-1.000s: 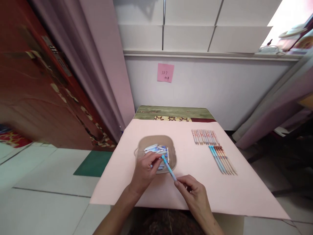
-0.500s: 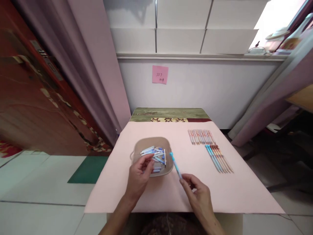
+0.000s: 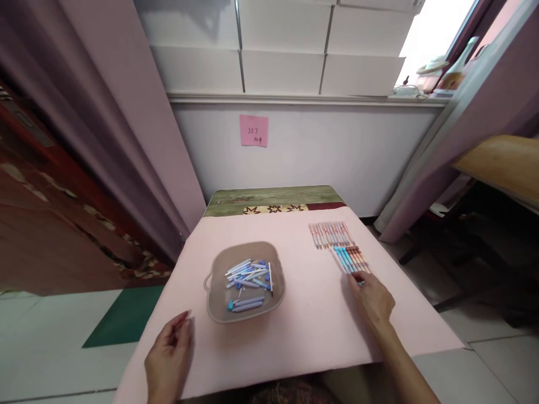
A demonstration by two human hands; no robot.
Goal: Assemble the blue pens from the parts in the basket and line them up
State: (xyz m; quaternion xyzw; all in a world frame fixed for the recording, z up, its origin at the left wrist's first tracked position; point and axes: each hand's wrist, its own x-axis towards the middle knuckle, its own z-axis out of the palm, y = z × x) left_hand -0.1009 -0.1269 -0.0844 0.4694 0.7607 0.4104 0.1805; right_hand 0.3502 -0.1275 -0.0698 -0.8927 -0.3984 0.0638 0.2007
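My right hand [image 3: 373, 297] pinches the lower end of a light-blue pen [image 3: 342, 262] at the left end of a row of pens. Beside that pen lie several blue-topped pens [image 3: 350, 259] and brown-topped pens [image 3: 360, 257], side by side; my fingers hide some of their lower ends. My left hand [image 3: 169, 350] rests low at the table's left side, loosely curled, thumb and forefinger apart with nothing seen between them. Between my hands stands a translucent tub [image 3: 214, 303] holding loose blue and white pen parts [image 3: 250, 275].
Behind the row lies another row of clear pens [image 3: 331, 234] with patterned barrels. A pink cloth [image 3: 269, 359] covers most of the table. A pink note [image 3: 254, 131] is stuck to the wall behind, and a wooden-topped piece of furniture [image 3: 501, 165] stands at right.
My right hand has carried the blue pen from beside the tub rightward to the row. My left hand has drawn back from over the tub to its left. The view has shifted.
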